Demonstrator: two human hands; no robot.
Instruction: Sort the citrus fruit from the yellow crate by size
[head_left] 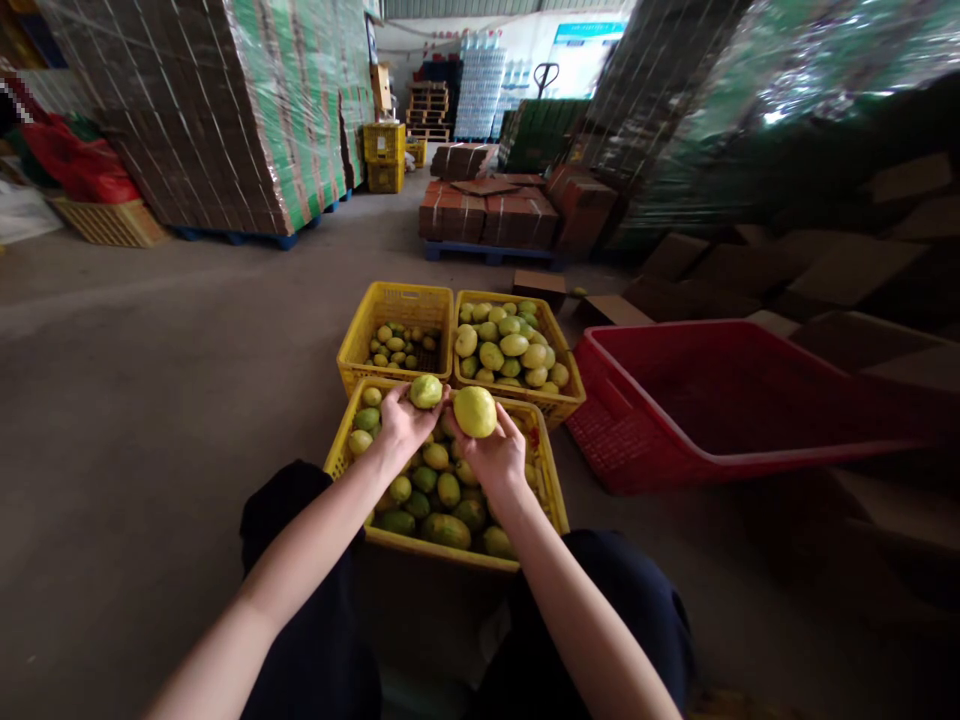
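A: Nearest are the person's dark-clad knees, with both bare forearms reaching forward between them over the near yellow crate (pixel 551 505), which sits on the concrete floor right at the knees.

B: And the hands?

A: The left hand (pixel 401 425) cups a smaller greenish fruit (pixel 426 391) on its upturned fingertips; its grip is closed around it. The right hand (pixel 495 455) holds a larger yellow fruit (pixel 475 411) the same way, grasped from below. The two fruits sit almost side by side above the crate's far edge, each directly beyond its own palm. Both look round, with no clear long axis.

B: What lies past them?

A: Two more yellow crates touch that far edge: the left far crate (pixel 352 350), holding only a few small fruits, is straight ahead of the left hand; the right far crate (pixel 566 385), heaped with larger pale ones, is ahead of the right. Nothing stands between hands and crates.

B: Farther off?

A: A tilted red crate (pixel 645 450) to the right, then wrapped pallet stacks (pixel 225 120) and flat cartons (pixel 487 215).
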